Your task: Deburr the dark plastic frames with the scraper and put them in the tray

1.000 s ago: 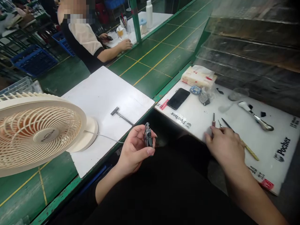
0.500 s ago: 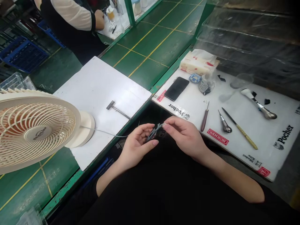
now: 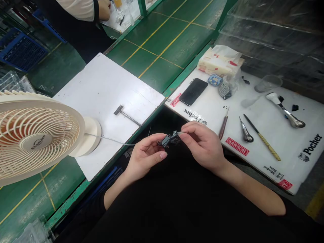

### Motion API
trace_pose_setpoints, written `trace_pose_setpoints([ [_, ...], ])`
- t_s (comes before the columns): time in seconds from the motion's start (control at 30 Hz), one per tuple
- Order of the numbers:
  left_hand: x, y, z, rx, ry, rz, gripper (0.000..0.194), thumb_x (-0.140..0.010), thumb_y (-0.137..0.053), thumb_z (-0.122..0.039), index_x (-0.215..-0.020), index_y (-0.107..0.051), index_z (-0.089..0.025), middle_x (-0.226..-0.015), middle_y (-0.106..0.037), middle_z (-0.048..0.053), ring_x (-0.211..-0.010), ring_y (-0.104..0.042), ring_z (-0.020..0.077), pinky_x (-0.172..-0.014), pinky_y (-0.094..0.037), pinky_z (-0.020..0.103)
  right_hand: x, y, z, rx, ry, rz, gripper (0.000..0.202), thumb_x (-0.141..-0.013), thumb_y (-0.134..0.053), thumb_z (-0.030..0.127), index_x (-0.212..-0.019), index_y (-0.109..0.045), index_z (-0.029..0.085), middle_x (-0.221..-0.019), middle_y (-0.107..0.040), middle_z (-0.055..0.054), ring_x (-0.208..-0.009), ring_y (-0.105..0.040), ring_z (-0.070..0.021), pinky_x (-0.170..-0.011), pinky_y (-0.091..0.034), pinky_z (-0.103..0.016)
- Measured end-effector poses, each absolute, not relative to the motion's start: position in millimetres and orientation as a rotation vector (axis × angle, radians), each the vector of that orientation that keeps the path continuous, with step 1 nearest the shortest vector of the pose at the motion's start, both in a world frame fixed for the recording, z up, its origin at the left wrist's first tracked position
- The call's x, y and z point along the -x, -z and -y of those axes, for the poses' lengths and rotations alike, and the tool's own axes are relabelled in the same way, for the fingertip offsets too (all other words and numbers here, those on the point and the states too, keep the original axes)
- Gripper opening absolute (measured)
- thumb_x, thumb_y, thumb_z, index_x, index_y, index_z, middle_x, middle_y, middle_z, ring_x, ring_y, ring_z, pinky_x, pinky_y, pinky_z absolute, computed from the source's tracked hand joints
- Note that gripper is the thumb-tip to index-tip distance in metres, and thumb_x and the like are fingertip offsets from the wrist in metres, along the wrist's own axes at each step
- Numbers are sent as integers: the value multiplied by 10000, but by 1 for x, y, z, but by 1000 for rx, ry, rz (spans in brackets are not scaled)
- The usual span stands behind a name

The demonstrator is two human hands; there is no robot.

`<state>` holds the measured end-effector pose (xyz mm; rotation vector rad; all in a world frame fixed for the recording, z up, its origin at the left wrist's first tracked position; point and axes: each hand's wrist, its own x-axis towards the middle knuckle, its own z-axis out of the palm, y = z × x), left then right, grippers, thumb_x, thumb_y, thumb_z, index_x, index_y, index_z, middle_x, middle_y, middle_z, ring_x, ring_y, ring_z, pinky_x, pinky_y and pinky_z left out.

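Between my hands, above my lap, is a small dark grey part (image 3: 167, 140) with thin angular pieces. My left hand (image 3: 145, 152) grips its left side, fingers curled behind and thumb in front. At its right end my right hand (image 3: 202, 143) is closed in a pinch; whether the fingertips hold the part itself or a separate tiny piece cannot be made out. Closest to the right hand on the white board lies a thin awl with a brown handle (image 3: 223, 127). A T-shaped metal tool (image 3: 128, 115) rests on the white sheet beyond my left hand.
A beige fan (image 3: 37, 141) stands at left on the white sheet (image 3: 91, 84). The right-hand board (image 3: 253, 175) carries a phone (image 3: 193, 91), a tissue pack (image 3: 219, 62), a metal-handled tool (image 3: 245, 131), a yellow-handled file (image 3: 265, 145) and a brush (image 3: 286, 109). A co-worker's arm (image 3: 101, 10) shows behind.
The grey part has turned in my hands and shows a different side. My right hand has shifted slightly right and up. The whole view has tilted a little.
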<state>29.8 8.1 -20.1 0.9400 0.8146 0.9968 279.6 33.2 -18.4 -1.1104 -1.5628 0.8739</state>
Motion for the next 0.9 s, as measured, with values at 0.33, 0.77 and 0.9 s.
trace_pose_setpoints([
  [0.33,-39,6,-21,-1447,-1245,-736,372,-853,-1064,-96,-1131,-848,-213,-1276,-778,116,-1199,-782,254,-1086,-698,418,-285,17,-21,657,-289,1886,82,-1174,-782,227,-1256,-776,230,-1057,-873,-88,-861,-851,-221,-764,-762,-368],
  [0.77,-33,10,-9,-1078,-1039,-831,505,-985,-1006,-308,-1437,-782,-271,-1296,-822,96,-1107,-802,216,-928,-688,308,-282,14,-19,944,-623,1630,61,-1159,-788,283,-1101,-791,265,-1032,-834,-71,-872,-804,-238,-726,-683,-385],
  [0.9,-32,12,-7,-890,-914,-923,446,-981,-1015,-336,-1360,-800,-238,-1212,-846,79,-999,-804,184,-858,-676,265,-278,9,-23,1193,-1073,1373,360,-1155,-790,559,-939,-794,270,-965,-789,-66,-848,-728,-250,-714,-613,-396],
])
